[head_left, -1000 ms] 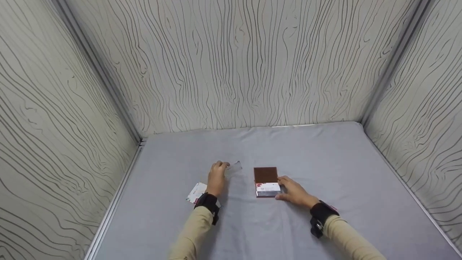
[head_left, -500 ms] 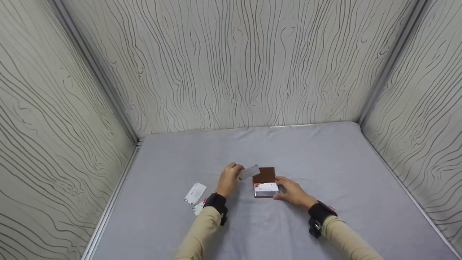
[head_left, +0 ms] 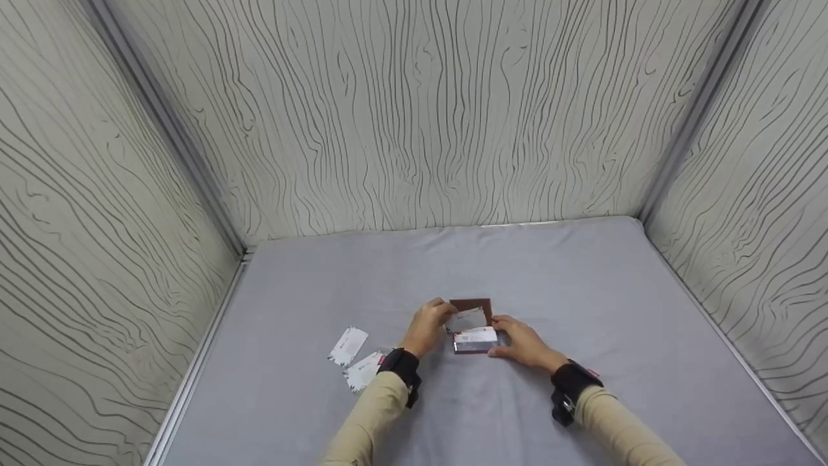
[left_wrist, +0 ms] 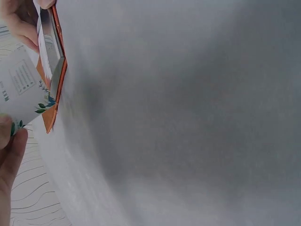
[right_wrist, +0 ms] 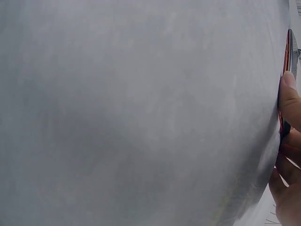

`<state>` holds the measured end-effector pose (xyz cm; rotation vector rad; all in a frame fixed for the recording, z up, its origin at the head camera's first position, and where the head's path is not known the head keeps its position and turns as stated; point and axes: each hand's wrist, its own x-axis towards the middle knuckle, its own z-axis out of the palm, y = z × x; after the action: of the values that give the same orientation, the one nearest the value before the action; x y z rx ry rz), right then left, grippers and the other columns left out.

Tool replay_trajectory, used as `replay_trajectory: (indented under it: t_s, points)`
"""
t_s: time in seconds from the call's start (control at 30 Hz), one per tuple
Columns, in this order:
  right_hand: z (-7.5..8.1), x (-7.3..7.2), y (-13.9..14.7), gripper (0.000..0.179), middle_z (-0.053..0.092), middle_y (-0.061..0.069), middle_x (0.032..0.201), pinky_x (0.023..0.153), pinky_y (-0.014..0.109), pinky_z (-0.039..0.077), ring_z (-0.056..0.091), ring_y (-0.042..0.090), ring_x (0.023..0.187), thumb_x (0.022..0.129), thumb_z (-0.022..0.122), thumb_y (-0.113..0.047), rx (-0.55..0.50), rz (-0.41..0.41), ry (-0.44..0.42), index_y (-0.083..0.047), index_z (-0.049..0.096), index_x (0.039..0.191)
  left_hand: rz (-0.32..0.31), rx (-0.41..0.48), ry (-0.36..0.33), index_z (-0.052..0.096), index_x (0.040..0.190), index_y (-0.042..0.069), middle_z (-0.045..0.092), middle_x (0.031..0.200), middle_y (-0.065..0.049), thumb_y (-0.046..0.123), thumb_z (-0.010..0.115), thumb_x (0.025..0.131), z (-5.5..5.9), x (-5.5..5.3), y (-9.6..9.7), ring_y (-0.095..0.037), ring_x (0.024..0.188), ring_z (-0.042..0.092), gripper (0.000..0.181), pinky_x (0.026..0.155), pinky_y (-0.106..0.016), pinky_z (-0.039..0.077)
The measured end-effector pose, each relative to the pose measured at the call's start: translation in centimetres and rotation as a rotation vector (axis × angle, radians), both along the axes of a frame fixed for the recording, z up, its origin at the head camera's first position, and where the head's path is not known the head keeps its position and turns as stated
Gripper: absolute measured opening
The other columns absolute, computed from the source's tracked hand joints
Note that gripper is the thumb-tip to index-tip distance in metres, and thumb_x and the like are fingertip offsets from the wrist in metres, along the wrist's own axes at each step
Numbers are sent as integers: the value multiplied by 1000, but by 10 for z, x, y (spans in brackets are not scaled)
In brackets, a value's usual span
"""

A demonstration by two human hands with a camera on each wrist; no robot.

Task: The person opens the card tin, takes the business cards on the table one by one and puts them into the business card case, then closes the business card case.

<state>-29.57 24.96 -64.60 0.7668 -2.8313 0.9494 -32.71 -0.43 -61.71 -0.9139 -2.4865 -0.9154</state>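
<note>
A brown card holder (head_left: 477, 303) lies opened on the grey cloth, with a white business card (head_left: 475, 335) with red print in its lower pocket. My left hand (head_left: 428, 323) pinches another business card (head_left: 469, 318) by its left end, tilted over the holder's upper half. In the left wrist view that card (left_wrist: 19, 84) shows blue and green leaves at its corner, close to the pocket's edge. My right hand (head_left: 525, 344) grips the holder's right side, the thumb at its lower corner. In the right wrist view the thumb (right_wrist: 289, 96) lies along the holder's reddish edge (right_wrist: 286, 56).
Two more business cards lie left of the left forearm: one card (head_left: 348, 345) farther out, another card (head_left: 363, 371) partly beneath the wrist strap in view. Grey cloth (head_left: 569, 278) covers the table. Wood-patterned panels (head_left: 414, 116) stand at the back and both sides.
My left hand has carried its card rightward from beside the holder to over its upper half. The two loose cards have come into fuller view. My right hand stays on the holder.
</note>
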Motion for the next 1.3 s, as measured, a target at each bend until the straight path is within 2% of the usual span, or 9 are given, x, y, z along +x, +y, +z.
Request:
replay_trajectory:
  t_s: [0.33,0.6,0.87,1.1,1.3]
  points:
    - [3,2,-1,55,54,28,133,100,58,39,51,48,122,79,83,-24,-2,-2,-8,11,62,114,-11,-8,-5,73,98,3,65,92,-3,-7,66,87,5,2,3,-17,84,65,16,76,-27,53]
    - [1,1,0,56,53,27,134,102,56,38,49,46,124,80,82,-25,2,8,-9,11,60,117,-8,-42,-33,73,100,4,67,96,-6,-3,65,91,3,1,6,-18,90,66,14,80,-26,52]
    - [-2,0,1,54,54,27,131,101,55,39,51,45,122,79,83,-23,-8,23,25,10,60,114,5,-94,9,74,100,5,65,93,-5,0,67,90,3,0,9,-16,86,66,14,78,-25,52]
    - [-1,0,0,53,53,28,132,102,56,38,50,47,122,80,82,-23,-15,28,15,10,60,114,0,-134,-56,71,112,7,63,98,-7,-12,66,83,-2,1,9,-18,87,64,34,78,-27,53]
    - [-1,1,-1,57,53,28,131,101,57,38,50,47,122,79,82,-23,-23,39,26,10,59,120,-9,-116,-87,70,112,8,62,100,-7,-13,64,84,-4,1,10,-19,89,65,35,79,-28,53]
